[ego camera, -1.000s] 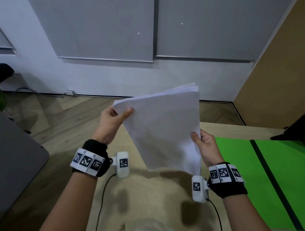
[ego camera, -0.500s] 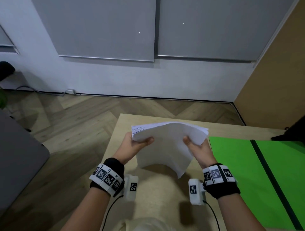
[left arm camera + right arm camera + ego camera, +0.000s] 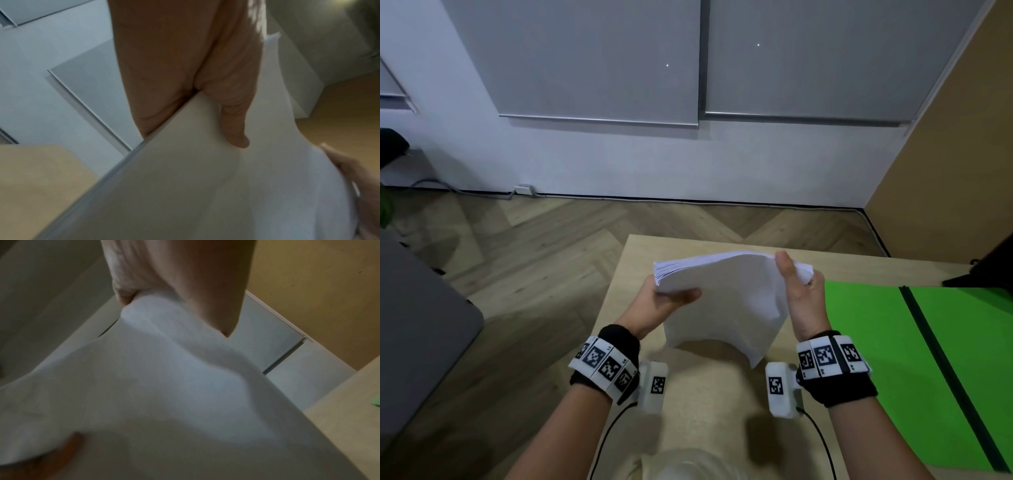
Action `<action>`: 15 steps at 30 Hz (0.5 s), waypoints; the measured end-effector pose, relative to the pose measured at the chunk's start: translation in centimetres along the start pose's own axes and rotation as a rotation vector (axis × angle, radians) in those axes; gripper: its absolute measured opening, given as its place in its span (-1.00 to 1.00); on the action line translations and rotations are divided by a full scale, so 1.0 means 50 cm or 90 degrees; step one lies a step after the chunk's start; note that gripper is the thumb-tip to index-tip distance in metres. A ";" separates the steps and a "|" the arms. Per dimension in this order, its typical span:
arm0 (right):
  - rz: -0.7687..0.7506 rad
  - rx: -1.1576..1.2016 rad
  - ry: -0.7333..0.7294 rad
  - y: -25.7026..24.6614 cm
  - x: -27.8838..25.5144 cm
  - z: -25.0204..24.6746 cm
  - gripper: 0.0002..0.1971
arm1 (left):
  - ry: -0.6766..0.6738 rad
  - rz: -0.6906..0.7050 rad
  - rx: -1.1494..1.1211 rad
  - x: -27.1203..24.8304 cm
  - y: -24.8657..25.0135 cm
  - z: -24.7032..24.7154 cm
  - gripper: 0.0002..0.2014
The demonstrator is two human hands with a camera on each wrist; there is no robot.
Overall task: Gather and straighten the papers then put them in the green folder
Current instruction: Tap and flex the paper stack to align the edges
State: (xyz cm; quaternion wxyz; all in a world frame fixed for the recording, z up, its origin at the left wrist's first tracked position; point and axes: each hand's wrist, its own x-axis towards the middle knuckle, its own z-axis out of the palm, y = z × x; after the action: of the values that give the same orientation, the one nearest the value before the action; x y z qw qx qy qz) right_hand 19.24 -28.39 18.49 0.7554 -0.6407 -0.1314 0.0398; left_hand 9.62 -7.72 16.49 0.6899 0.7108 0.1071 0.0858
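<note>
I hold a stack of white papers [image 3: 726, 301] above the wooden table [image 3: 709, 411], bowed upward in the middle. My left hand [image 3: 664, 301] grips the stack's left edge, thumb on top. My right hand [image 3: 796, 291] pinches the far right corner, thumb on top, and that corner crumples. The left wrist view shows the thumb [image 3: 234, 126] lying on the papers [image 3: 205, 186]. In the right wrist view the papers [image 3: 164, 386] fill most of the picture. The green folder [image 3: 893, 359] lies open and flat on the table to the right, with a dark spine stripe [image 3: 941, 373].
The table's left edge drops to a herringbone wood floor [image 3: 534, 260]. A grey surface [image 3: 414, 325] stands at the far left. A brown partition [image 3: 955, 164] rises at the right, and a dark object [image 3: 989, 270] sits at the table's far right edge.
The stack came down from a raised, upright hold to a low one over the table. My right hand moved from the lower edge to the far right corner, bending the sheets.
</note>
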 end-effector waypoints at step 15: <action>0.184 -0.162 0.044 0.077 -0.011 -0.040 -0.84 | 0.110 -0.094 0.105 0.023 -0.103 0.038 -0.77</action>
State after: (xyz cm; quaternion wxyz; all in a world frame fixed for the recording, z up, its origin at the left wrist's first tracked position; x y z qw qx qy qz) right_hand 19.62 -29.74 14.35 0.6586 -0.7445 -0.0162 0.1086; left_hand 11.07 -9.10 11.27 0.6216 0.7454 0.2245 0.0864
